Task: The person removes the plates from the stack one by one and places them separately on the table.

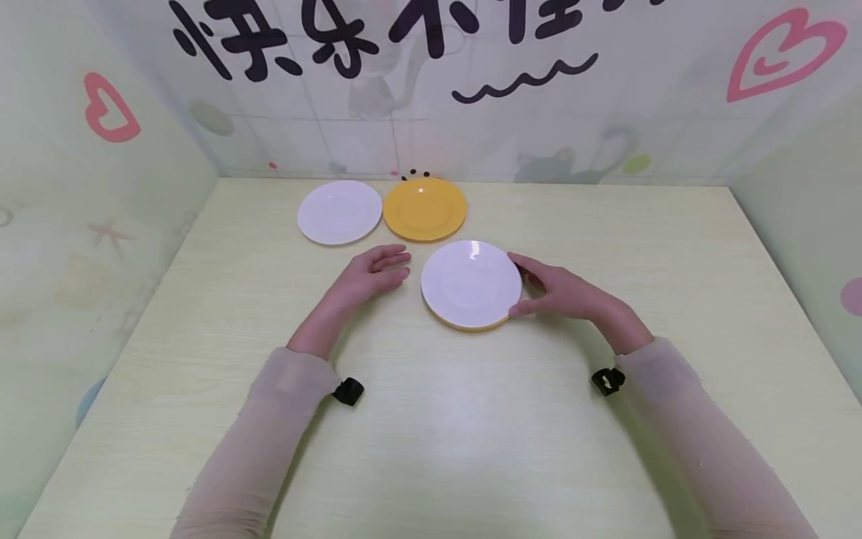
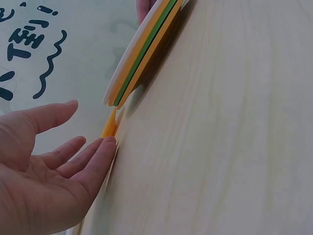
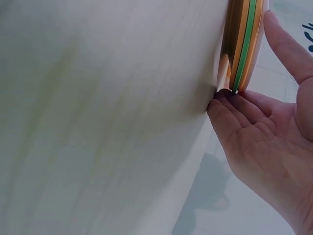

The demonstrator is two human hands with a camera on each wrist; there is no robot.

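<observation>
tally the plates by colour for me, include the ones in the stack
white: 2, the back white plate and the top plate of the stack
orange: 3, the back orange plate, the upper orange plate and the bottom plate in the stack
green: 1, the green plate in the stack
total: 6 plates

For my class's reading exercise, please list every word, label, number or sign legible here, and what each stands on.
"快乐": large black characters on the back wall.
"不": next on that wall, its top cut off.
"!": apparently, on the wall in the left wrist view.
Unreadable: the remaining wall characters, cut off by the picture edges, including dark fragments in the right wrist view.
Plates: no lettering visible.
</observation>
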